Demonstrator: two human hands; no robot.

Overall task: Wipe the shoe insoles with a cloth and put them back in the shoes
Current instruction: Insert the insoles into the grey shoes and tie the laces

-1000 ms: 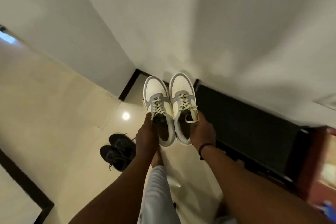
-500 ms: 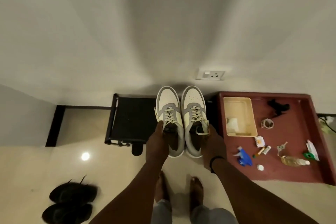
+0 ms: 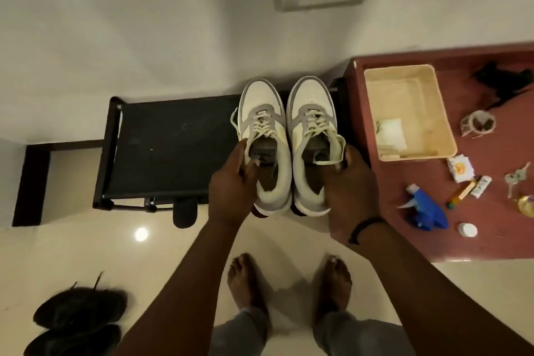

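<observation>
The left hand's fingers (image 3: 250, 166) curl over the collar of the left white-and-grey lace-up sneaker (image 3: 267, 141), thumb tucked inside the opening, so the left hand (image 3: 231, 191) is clamped on that shoe's edge. The right hand (image 3: 351, 191) mirrors it: its fingers wrap the outer collar of the right white-and-grey sneaker (image 3: 315, 141) and pinch it firmly, a dark band at the wrist. Both shoes hang side by side, nearly touching, toes towards the wall, above the black fabric-topped metal stool (image 3: 173, 150) and just left of the dark red table (image 3: 491, 234).

The insoles appear to sit inside the shoes, dark with a printed label in each heel area; neither has been pulled out. A pale folded cloth (image 3: 391, 133) lies in the cream rectangular plastic tray (image 3: 445, 121) on the table, and a blue spray bottle (image 3: 427, 212) rests near the table's front edge.

The step in hand looks like carrying the pair to a working spot. To do it well, set both shoes down flat on the stool or on bare table, openings up and heels towards the body, close to the tray so the cloth is in reach. Keep the loose laces from snagging, and steer clear of the small clutter on the table.
</observation>
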